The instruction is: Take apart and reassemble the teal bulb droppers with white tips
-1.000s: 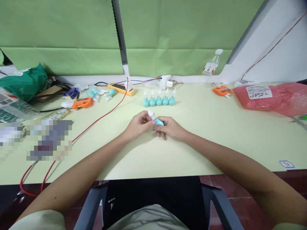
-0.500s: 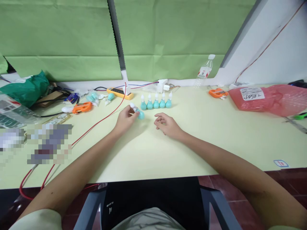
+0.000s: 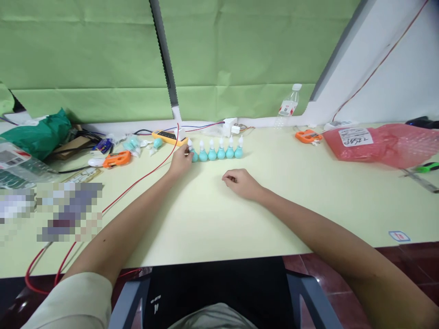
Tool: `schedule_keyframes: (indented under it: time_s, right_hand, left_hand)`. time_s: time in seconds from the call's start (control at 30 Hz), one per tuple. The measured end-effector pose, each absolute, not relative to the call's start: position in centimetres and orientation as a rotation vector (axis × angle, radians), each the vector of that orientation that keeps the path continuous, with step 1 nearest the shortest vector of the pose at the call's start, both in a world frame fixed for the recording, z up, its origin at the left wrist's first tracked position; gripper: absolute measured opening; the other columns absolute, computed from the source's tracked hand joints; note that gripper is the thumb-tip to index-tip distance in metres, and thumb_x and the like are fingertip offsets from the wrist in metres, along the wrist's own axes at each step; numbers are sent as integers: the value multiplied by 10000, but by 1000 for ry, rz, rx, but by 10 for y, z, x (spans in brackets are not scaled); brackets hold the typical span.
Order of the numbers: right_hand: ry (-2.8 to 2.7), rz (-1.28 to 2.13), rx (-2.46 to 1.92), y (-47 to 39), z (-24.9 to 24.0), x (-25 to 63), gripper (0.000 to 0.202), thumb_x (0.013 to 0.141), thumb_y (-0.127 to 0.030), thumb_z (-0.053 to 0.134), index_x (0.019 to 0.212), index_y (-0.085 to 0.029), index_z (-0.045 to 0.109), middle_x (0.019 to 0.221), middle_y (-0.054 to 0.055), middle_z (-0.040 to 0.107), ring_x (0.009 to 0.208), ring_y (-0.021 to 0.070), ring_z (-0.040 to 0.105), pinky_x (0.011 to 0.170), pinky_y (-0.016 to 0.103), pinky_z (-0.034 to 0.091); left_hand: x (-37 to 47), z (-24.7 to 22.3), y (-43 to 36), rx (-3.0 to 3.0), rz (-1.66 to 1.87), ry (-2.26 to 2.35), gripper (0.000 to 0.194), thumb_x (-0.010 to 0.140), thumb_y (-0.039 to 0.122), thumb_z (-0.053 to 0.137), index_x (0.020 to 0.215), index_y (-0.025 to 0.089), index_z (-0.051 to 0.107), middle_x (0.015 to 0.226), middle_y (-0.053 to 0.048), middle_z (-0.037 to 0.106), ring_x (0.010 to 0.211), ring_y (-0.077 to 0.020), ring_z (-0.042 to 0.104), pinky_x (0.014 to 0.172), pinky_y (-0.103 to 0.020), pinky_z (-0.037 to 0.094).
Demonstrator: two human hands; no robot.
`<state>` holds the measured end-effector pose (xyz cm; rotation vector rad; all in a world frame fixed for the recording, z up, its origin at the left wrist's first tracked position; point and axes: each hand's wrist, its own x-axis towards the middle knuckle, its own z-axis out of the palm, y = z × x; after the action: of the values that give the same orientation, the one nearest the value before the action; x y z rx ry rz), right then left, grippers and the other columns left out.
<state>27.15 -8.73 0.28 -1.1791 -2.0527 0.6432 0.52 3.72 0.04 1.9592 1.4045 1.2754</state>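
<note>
At the left end of a row of small teal bulb-shaped bottles with white pointed tops, my left hand (image 3: 181, 160) has its fingers around the endmost bottle (image 3: 195, 156). That bottle stands upright at table level, its white tip between thumb and fingers. The row of several matching bottles (image 3: 221, 152) continues to the right, all upright and close together. My right hand (image 3: 243, 183) rests on the table in front of the row's right end, fingers curled closed with nothing showing in them.
Behind the row lie a yellow multimeter-like device (image 3: 169, 137) and a white plug adapter (image 3: 230, 127). A red cable (image 3: 137, 184) crosses the left side. Orange cutters (image 3: 117, 159) lie left, another orange tool (image 3: 308, 136) right, near a red plastic package (image 3: 377, 144) and clear bottle (image 3: 288, 106).
My left hand has carried the tilted bottle back and left to the row's left end, where it now stands upright. My right hand's fingers have curled closed. The view has shifted slightly.
</note>
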Motion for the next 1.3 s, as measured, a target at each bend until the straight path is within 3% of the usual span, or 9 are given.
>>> schedule_keyframes:
  time_s: [0.57,0.7,0.77,0.83,0.93,1.07,1.13,1.3]
  right_hand:
    - [-2065,543,-1130,-83,-3,273,191,900,-208,539,837,-190,718,766,13,700,649,140,578,648,278,428]
    - [-1912,341,-1155,-66,-4,293,161,871,-212,556,842,-181,712,654,-4,636,587,138,536,637,277,418]
    - [-1810,222,-1226,-53,-4,313,174,871,-230,545,815,-177,701,623,-3,600,575,143,509,630,281,409]
    - [-1753,126,-1372,-39,-5,335,192,876,-235,526,811,-178,697,669,20,627,613,159,525,646,287,412]
    - [-1698,39,-1715,-22,-8,363,204,878,-226,506,831,-179,699,752,67,681,691,197,563,679,305,425]
    - [-1747,-37,-1936,-11,-13,382,255,905,-210,461,895,-157,711,982,151,721,891,253,613,777,331,453]
    - [-1770,-48,-1960,-8,-13,384,259,911,-210,461,936,-156,713,1047,165,715,952,261,615,815,335,451]
    - [-1836,-15,-2064,8,-11,383,212,872,-296,567,961,-169,712,959,157,722,887,282,622,796,367,439]
  left_hand:
    - [3,-16,40,1940,1252,1307,296,849,293,622,1121,177,630,1037,-75,676,960,-211,652,854,-344,549]
    - [-2,-22,41,1868,1115,1343,733,798,268,701,1454,176,388,1280,-148,609,1077,-244,654,945,-403,537]
    - [-7,-26,39,1925,1039,1446,877,771,268,738,1513,180,278,1391,-195,534,1187,-282,613,1010,-449,507]
    - [-11,-29,32,2024,996,1556,830,774,273,737,1483,163,319,1430,-224,489,1286,-328,543,1084,-501,448]
    - [-13,-31,20,2174,992,1661,592,790,239,682,1333,115,479,1380,-238,498,1340,-384,466,1156,-540,367]
    - [-14,-29,12,2255,993,1780,262,796,156,582,1055,128,611,1198,-204,565,1189,-354,537,1103,-492,424]
    - [-14,-26,14,2276,982,1806,190,807,131,532,972,138,627,1131,-194,585,1117,-332,558,1054,-473,453]
    - [-16,-21,26,2329,952,1838,160,832,109,495,864,176,637,1053,-168,608,1071,-318,562,997,-463,464]
